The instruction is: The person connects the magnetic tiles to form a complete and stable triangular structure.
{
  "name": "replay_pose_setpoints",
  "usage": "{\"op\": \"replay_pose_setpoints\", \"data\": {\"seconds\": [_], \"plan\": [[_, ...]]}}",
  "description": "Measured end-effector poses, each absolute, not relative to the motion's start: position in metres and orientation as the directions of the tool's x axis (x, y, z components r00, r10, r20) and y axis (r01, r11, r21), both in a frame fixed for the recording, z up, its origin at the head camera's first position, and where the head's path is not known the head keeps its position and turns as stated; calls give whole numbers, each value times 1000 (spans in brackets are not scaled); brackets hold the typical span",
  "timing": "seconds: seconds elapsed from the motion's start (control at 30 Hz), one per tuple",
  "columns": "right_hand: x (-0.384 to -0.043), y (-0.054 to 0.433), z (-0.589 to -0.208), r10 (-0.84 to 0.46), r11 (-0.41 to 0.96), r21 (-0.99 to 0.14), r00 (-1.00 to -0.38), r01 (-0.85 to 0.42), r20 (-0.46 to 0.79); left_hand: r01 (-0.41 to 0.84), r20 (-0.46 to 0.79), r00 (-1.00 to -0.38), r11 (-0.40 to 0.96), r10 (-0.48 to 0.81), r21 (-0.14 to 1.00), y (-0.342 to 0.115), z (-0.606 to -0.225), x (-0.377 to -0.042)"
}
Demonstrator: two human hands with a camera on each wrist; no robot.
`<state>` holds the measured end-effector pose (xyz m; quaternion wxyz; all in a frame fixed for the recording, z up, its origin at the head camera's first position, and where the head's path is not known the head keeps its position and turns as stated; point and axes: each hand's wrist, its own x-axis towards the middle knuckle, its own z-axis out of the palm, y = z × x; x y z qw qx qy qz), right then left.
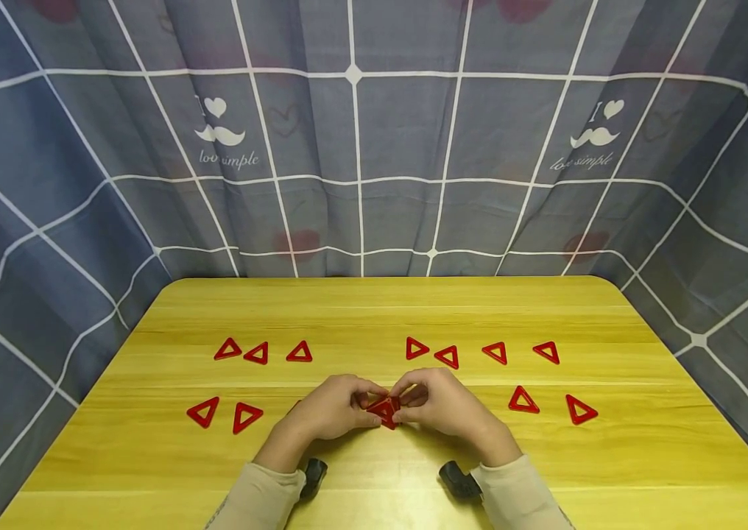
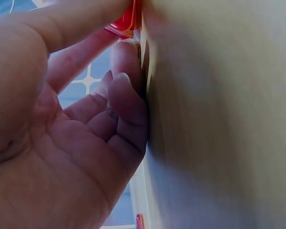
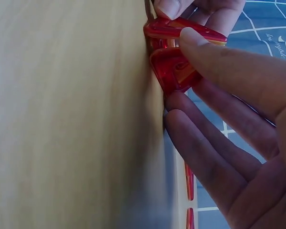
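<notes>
Near the table's front middle, several red hollow triangle pieces [image 1: 384,412] are together between both hands, standing at angles to one another. My left hand [image 1: 339,406] pinches them from the left, thumb in front and fingers behind. From the right, my right hand [image 1: 445,403] pinches the same cluster. The right wrist view shows two red pieces [image 3: 174,74] tilted against each other close over the tabletop, with the right thumb [image 3: 214,50] across them. Only a small red part [image 2: 126,21] shows at the top of the left wrist view; the fingers hide the rest.
Loose red triangles lie flat on the yellow wooden table [image 1: 374,309]: a left back group [image 1: 257,353], a left front pair [image 1: 204,412], a right back row [image 1: 447,357] and a right front pair [image 1: 523,400]. A grey checked curtain [image 1: 407,147] hangs behind the table.
</notes>
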<state>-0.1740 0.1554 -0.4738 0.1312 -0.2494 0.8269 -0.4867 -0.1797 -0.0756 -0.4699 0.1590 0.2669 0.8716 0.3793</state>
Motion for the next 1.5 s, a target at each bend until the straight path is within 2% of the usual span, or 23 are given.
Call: {"op": "replay_pose_setpoints", "data": {"seconds": [0.73, 0.93, 1.2, 1.33, 1.5], "plan": [[-172, 151, -474, -541, 480, -790, -838, -381, 75, 344, -54, -820, 567, 569, 748, -78, -469, -179], [-174, 151, -472, -521, 529, -751, -850, -395, 80, 276, -98, -824, 546, 559, 791, -96, -460, -184], [-174, 156, -473, -479, 567, -728, -873, -386, 91, 165, -102, -890, 523, 445, 836, -145, -441, -191], [-173, 157, -473, -441, 617, -687, -892, -383, 101, 149, -125, -891, 541, 436, 828, -166, -437, -191], [-173, 157, -474, -395, 652, -660, -910, -372, 123, 55, -230, -877, 564, 421, 824, -177, -437, -189]]}}
